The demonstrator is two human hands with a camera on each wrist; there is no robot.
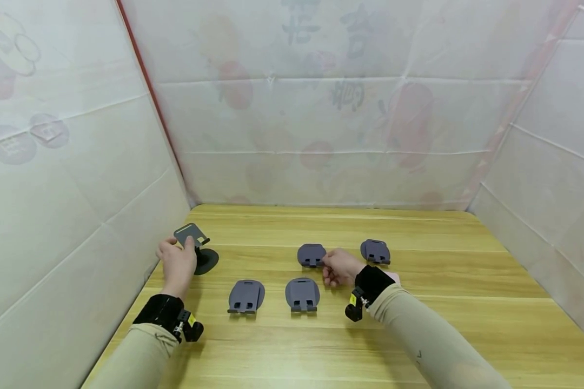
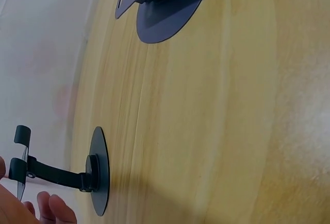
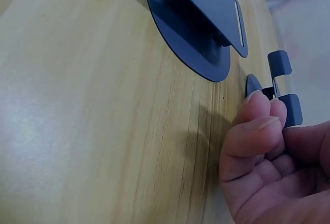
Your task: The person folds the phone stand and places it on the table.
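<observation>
The opened dark grey plastic phone stand with a round base (image 1: 197,249) sits at the far left of the yellow wooden counter (image 1: 467,302), close to the white cloth wall (image 1: 68,216). Its flat plate is tipped up on a thin arm. The left hand (image 1: 177,262) pinches that plate from the near side, thumb on top. In the left wrist view the round base (image 2: 99,170) stands flat on the wood.

The right hand (image 1: 339,267) is curled on the folded dark grey stand in the back row (image 1: 311,255), and its fingertips (image 3: 258,112) pinch the hooked edge of that stand (image 3: 281,87).

To do this well, I think the left hand should keep the round base flat and tip the plate slowly so it does not slide. The right hand should pinch only the edge and lift softly, so the stand next to it is not bumped.

Three more folded grey stands lie flat: one at the back right (image 1: 376,251), one in the front middle (image 1: 302,294) and one at the front left (image 1: 245,296). They are near each other but not touching.

I see no boxes, bowls or trays here, so nothing is inside anything.
</observation>
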